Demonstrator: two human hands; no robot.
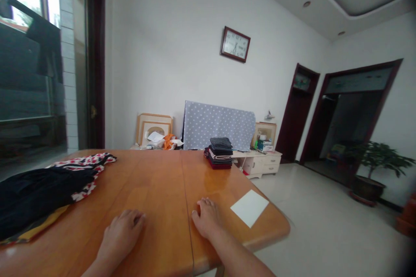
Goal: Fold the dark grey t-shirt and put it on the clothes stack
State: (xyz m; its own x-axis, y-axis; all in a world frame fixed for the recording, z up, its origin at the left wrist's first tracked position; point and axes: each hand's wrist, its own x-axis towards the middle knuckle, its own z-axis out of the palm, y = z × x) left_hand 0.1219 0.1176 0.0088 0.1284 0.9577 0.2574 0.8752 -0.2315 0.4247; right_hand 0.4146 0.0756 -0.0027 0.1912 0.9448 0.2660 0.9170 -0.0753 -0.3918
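Observation:
My left hand (122, 233) rests on the wooden table (156, 181), its fingers loosely curled with a small gap by the thumb and nothing visible in it. To the right, across the table's seam, my right hand (208, 217) lies palm down, thumb apart from the fingers, holding nothing. A white sheet of paper (249, 207) lies flat beside it, not touched. Farther back stands a neat stack of folded clothes (221, 154), dark grey, striped and dark red. At the left edge spreads a loose pile of clothes (42, 190), mostly black, with a red-and-white patterned piece and some yellow.
Behind the table, a polka-dot cloth (217, 125) covers something wide. A low white cabinet (264, 164) and framed pictures (154, 127) stand along the wall under a clock (235, 44). A potted plant (370, 181) stands on the floor at right, near a doorway.

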